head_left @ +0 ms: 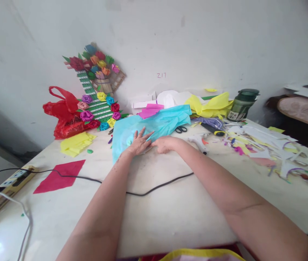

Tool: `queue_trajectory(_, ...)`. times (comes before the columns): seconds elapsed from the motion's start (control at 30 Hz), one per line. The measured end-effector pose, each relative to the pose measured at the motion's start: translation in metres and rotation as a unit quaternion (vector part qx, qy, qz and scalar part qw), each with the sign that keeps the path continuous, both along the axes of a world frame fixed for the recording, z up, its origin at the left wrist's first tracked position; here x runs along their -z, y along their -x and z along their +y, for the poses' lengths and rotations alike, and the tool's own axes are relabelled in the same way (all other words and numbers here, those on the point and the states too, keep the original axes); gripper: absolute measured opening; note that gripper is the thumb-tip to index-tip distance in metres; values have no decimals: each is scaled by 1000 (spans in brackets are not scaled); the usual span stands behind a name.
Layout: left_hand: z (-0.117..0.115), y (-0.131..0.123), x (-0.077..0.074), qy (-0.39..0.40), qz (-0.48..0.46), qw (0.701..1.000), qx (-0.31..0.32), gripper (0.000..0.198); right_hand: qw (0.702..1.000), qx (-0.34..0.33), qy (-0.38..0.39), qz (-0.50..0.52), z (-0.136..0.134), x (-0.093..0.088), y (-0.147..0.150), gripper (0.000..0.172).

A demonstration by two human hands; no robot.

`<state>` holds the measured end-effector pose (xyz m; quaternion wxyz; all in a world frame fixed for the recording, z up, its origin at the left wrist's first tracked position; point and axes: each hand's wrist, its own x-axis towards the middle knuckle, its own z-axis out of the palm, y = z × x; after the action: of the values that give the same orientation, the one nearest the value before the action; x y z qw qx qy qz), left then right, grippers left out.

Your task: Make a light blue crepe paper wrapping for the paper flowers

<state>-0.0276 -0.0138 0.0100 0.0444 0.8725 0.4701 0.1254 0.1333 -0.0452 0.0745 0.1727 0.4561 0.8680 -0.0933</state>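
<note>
A sheet of light blue crepe paper (167, 117) lies spread on the table, wrinkled toward its right end. My left hand (140, 142) rests flat on the paper with its fingers spread. Close beside it, my right hand (163, 144) is closed at the paper's near edge, fingers curled and fingertips against the edge. A piece of magenta paper (151, 110) lies on the far side of the blue sheet. Black-handled scissors (181, 129) sit just right of the sheet, and a white glue gun (199, 142) lies beyond my right wrist.
Paper-flower crafts (99, 105) and a red plastic bag (64, 114) stand at the back left. A black cord (148, 194) crosses under my arms from a power strip (9, 186). Paper scraps (268, 148), yellow crepe paper (210, 105) and a green bottle (242, 105) are on the right.
</note>
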Motion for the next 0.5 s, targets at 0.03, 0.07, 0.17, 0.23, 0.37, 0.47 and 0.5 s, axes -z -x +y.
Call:
queue_trajectory(0.03, 0, 0, -1, 1, 2, 1000, 0, 50, 1000, -2, 5, 1, -1, -2, -1, 67)
queue_trajectory(0.07, 0, -1, -1, 3, 3, 1000, -2, 50, 1000, -7, 13, 7, -1, -5, -1, 65)
queue_trajectory(0.17, 0, -1, -2, 11, -3, 1000, -10, 49, 998, -34, 42, 43, -2, -7, 0, 65)
queue_trajectory(0.23, 1, 1, -2, 16, -14, 1000, -14, 49, 996, -47, 49, 51, -4, -3, 3, 67)
queue_trajectory(0.37, 5, 4, 1, 20, -31, 999, -5, 49, 997, -61, 19, 42, -5, 8, 12, 65)
queue_trajectory(0.47, 7, 6, 2, 24, -30, 999, 2, 48, 995, -70, 2, 71, -4, 15, 14, 60)
queue_trajectory(0.5, 7, 6, 2, 26, -30, 999, 3, 48, 994, -74, -1, 81, -3, 16, 14, 59)
